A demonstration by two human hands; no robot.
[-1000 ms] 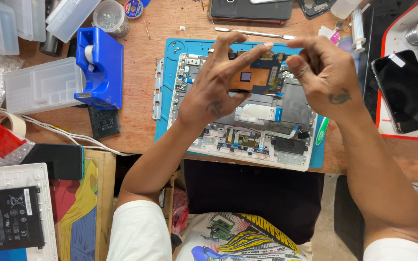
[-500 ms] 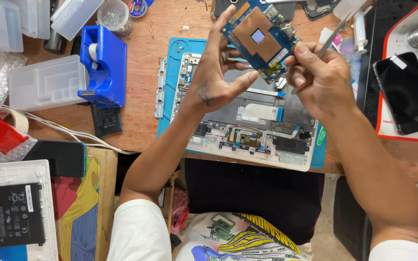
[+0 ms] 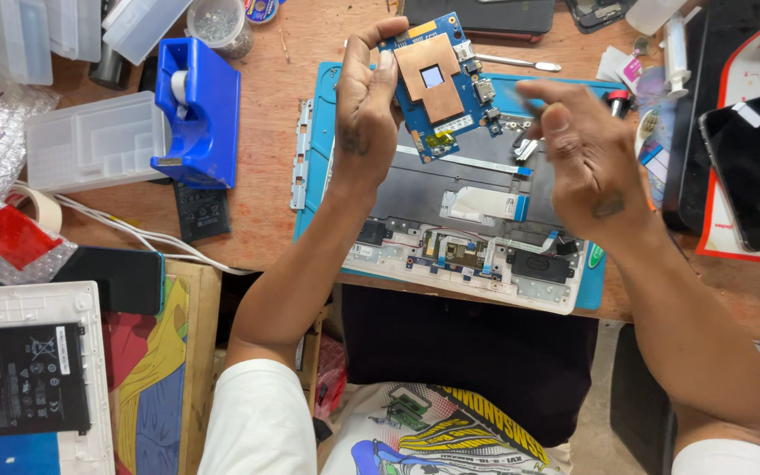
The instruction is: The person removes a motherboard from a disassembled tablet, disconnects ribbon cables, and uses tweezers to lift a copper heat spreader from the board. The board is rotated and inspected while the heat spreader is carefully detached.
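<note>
My left hand (image 3: pixel 365 114) holds a blue circuit board (image 3: pixel 440 84) with a copper plate by its left edge, lifted above the opened laptop base (image 3: pixel 472 215). The laptop base lies on a blue work mat (image 3: pixel 311 198) and shows ribbon cables, small boards and a speaker along its near side. My right hand (image 3: pixel 584 149) hovers to the right of the board, blurred, with fingers spread and nothing in it. It does not touch the board.
A blue tape dispenser (image 3: pixel 197 110) and clear plastic boxes (image 3: pixel 94 141) stand at the left. A metal spudger (image 3: pixel 525 63) lies behind the mat. A dark phone (image 3: pixel 749 171) lies on the right. A black battery (image 3: pixel 19 378) rests on a white panel at lower left.
The circuit board came up off the laptop base. My right hand has let go of it and drawn back to the right; my left hand now holds it alone.
</note>
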